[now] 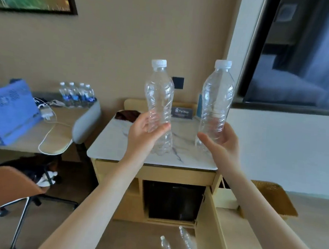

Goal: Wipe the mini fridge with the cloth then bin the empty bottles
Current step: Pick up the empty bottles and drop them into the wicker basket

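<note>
Each hand's fingers held 1 empty bottle, left hand [144, 131] and right hand [223, 143]; binning came next, likely into the wicker basket [271, 200].

Bright, even, soft daylight, with faint shadows only. Wide-angle bending toward the edges. Slightly soft and smeared throughout.

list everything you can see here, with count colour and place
empty bottles: 4, clear with white caps, one in each hand, two on the floor
cloth: 1, dark brown, back left of marble top
marble top: 1, white, on the cabinet
mini fridge: 1, black, inside the open cabinet
sign: 1, dark, back of top
basket: 1, tan woven, floor at right
water bottles: 4, blue labels, desk
left hand: holding a bottle
right hand: holding a bottle
</note>
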